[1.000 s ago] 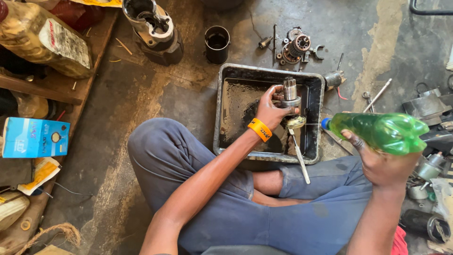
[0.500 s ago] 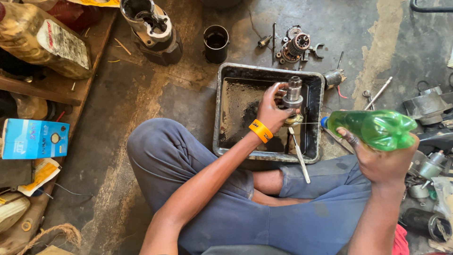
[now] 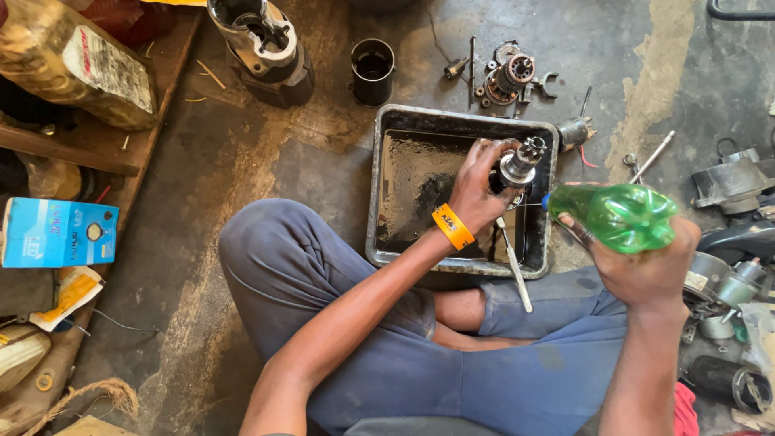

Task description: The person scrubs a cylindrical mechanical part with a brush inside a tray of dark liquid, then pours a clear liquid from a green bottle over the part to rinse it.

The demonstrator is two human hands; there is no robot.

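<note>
Two hands at work over a black rectangular tray (image 3: pixel 387 186) on the concrete floor. Left hand (image 3: pixel 476 190), orange wristband on the wrist, has its fingers wrapped around a grey metal gear shaft (image 3: pixel 519 161): cylindrical, stepped, with a toothed end pointing up and to the right, tilted, held above the tray's right half. Right hand (image 3: pixel 646 266) is closed around a green plastic bottle (image 3: pixel 617 216) lying nearly horizontal, its blue-capped neck aimed left at the part (a thin stream seems to leave the nozzle, hard to confirm). A white-handled brush (image 3: pixel 514 270) leans across the tray's near rim. Loose gears and small parts (image 3: pixel 508 77) lie beyond the tray, beside a dark cylindrical cup (image 3: pixel 372 71).
</note>
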